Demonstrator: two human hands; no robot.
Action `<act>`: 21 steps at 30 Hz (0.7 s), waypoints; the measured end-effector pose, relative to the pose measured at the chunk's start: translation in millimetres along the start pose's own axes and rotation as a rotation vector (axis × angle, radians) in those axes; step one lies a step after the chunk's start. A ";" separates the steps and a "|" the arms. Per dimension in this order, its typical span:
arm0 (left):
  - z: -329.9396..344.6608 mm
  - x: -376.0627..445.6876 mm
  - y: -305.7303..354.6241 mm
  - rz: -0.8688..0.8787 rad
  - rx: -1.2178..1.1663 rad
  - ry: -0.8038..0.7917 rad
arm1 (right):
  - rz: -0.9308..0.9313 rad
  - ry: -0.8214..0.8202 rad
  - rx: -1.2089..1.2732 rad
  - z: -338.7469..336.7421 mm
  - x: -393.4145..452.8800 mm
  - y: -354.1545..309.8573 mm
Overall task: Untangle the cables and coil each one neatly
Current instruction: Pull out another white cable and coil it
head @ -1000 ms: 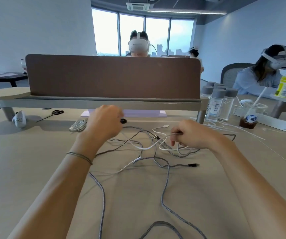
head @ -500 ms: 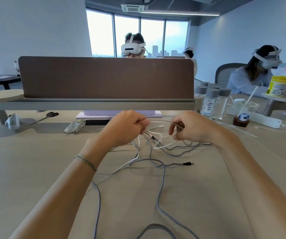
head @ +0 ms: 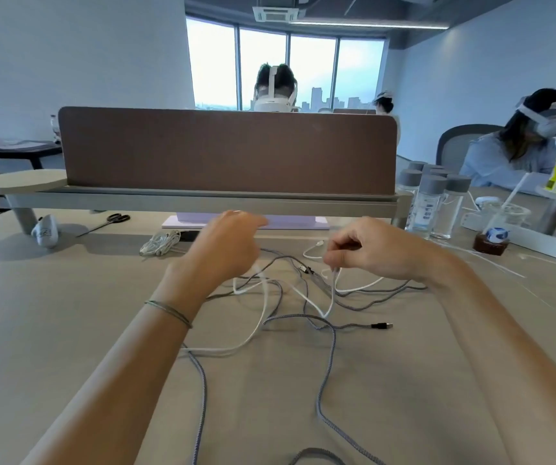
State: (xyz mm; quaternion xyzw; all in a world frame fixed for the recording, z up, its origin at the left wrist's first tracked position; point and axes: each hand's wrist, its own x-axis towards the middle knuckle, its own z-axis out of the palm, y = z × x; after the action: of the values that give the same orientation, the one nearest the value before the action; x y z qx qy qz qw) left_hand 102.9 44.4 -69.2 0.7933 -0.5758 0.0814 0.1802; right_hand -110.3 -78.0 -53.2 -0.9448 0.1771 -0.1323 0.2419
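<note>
Since half a second ago both hands have drawn apart over the tangle [head: 290, 290], which lies on the table [head: 68, 330] just before the brown divider [head: 226, 149], its strands running mostly toward the viewer and one black plug [head: 381, 326] pointing right. Right hand [head: 370, 246] hangs knuckles-up, fingers curled, pinching a white cable [head: 332, 297] that droops in a loop; left hand [head: 226, 246] is blurred, so I cannot tell its grip. Right of the divider stand capped bottles [head: 432, 203], clear.
</note>
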 end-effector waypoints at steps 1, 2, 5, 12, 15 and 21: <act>-0.1 -1.0 13.4 0.043 -0.233 -0.008 | -0.020 0.042 0.004 2.6 3.6 -1.2; -1.4 -4.2 28.7 0.080 -0.483 -0.073 | -0.028 0.101 0.006 4.7 7.3 -0.7; 1.4 -15.0 58.9 0.086 -0.911 -0.356 | -0.050 0.271 -0.010 7.4 10.4 -0.5; -8.9 -3.8 21.6 0.002 -0.796 -0.247 | 0.119 0.122 -0.076 -21.7 -13.4 4.9; -25.6 -6.2 -16.8 -0.001 -0.534 -0.307 | 0.152 0.088 0.018 -31.4 -22.9 10.6; -42.4 -13.3 -28.0 0.087 -0.297 -0.445 | 0.050 0.035 -0.061 -6.4 -7.1 -16.5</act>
State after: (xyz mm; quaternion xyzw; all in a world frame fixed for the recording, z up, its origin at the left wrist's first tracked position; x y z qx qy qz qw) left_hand 128.3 79.9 -40.0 0.7309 -0.6406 -0.1727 0.1600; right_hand -114.4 -64.2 -40.6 -0.9446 0.2087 -0.1371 0.2130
